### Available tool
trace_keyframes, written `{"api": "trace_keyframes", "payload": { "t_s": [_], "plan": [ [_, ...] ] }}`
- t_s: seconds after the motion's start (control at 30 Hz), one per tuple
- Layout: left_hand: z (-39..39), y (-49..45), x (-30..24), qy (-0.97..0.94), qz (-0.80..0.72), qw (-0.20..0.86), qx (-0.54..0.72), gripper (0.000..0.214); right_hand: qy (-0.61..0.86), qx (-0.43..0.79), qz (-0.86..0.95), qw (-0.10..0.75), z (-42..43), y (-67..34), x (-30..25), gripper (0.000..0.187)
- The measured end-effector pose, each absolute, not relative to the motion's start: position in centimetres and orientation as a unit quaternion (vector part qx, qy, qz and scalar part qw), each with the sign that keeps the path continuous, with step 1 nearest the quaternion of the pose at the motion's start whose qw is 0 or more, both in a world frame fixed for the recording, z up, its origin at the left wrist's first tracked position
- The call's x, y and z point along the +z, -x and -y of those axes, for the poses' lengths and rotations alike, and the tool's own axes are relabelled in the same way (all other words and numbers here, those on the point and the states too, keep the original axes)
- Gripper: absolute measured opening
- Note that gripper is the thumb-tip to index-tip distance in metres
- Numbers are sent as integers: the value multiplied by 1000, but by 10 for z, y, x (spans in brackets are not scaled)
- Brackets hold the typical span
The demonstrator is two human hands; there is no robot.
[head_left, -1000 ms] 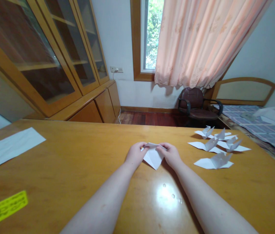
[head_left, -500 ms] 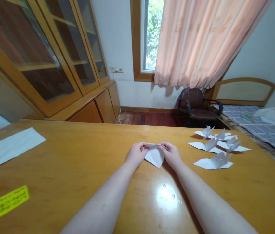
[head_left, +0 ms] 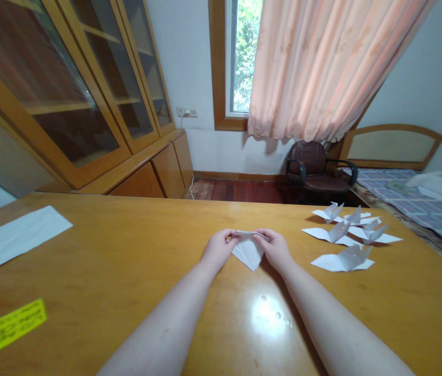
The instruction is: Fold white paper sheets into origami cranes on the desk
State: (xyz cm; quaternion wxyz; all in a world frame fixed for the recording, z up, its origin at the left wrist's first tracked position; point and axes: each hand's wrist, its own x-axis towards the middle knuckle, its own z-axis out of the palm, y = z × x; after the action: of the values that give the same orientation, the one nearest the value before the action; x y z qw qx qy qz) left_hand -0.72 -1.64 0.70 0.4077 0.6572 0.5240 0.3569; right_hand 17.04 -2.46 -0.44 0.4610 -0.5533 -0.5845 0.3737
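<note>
A white sheet of paper, folded to a downward point (head_left: 249,254), is held between my two hands near the middle of the wooden table (head_left: 135,271). My left hand (head_left: 221,247) pinches its upper left corner, with the thumb along the top edge. On the other side, my right hand (head_left: 274,247) grips the upper right corner between thumb and fingers. Crease lines run down the paper's face toward its tip. Part of the upper edge is hidden by my fingers.
Several folded white paper cranes (head_left: 344,259) stand at the table's right. A white paper strip (head_left: 17,237) lies at the left, with a yellow label (head_left: 7,331) nearer me. Beyond the table are a brown armchair (head_left: 311,167), a bed (head_left: 420,201) and a glass-door cabinet (head_left: 99,104).
Both hands keep hold of the folded paper in nearly the same place. The paper's left and right sides look drawn slightly closer together.
</note>
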Motion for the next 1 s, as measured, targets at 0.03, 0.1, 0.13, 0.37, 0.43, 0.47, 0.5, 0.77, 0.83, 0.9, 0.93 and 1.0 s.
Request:
{"api": "trace_keyframes", "payload": {
  "t_s": [0.03, 0.1, 0.13, 0.37, 0.43, 0.47, 0.5, 0.77, 0.83, 0.9, 0.93, 1.0],
  "plan": [
    [17, 7, 7, -658, -522, 407, 359, 21, 553, 374, 585, 461, 24, -170, -5, 26],
    [17, 7, 8, -660, -520, 405, 361, 22, 554, 374, 584, 461, 24, -170, -5, 26],
    [17, 7, 8, -662, -519, 402, 361, 23, 554, 374, 583, 461, 24, -170, -6, 26],
    [16, 9, 4, -670, -510, 396, 367, 31, 545, 385, 583, 463, 24, -171, -7, 25],
    [15, 9, 2, -672, -508, 392, 369, 34, 546, 384, 584, 462, 24, -171, -7, 25],
    [15, 9, 1, -674, -507, 389, 371, 35, 547, 383, 585, 460, 24, -171, -6, 25],
    [15, 10, 0, -674, -508, 385, 373, 37, 548, 382, 587, 458, 25, -171, -6, 25],
    [16, 9, 1, -639, -511, 414, 400, 43, 557, 361, 601, 444, 25, -171, -3, 26],
    [15, 9, 0, -640, -513, 411, 399, 42, 559, 360, 601, 444, 25, -171, -4, 26],
    [14, 10, -2, -641, -514, 410, 396, 42, 558, 364, 597, 448, 25, -171, -4, 26],
    [14, 11, -3, -643, -512, 410, 396, 42, 554, 368, 595, 451, 25, -171, -5, 26],
    [13, 12, -5, -647, -503, 408, 402, 42, 539, 374, 598, 460, 24, -170, -5, 24]
  ]
}}
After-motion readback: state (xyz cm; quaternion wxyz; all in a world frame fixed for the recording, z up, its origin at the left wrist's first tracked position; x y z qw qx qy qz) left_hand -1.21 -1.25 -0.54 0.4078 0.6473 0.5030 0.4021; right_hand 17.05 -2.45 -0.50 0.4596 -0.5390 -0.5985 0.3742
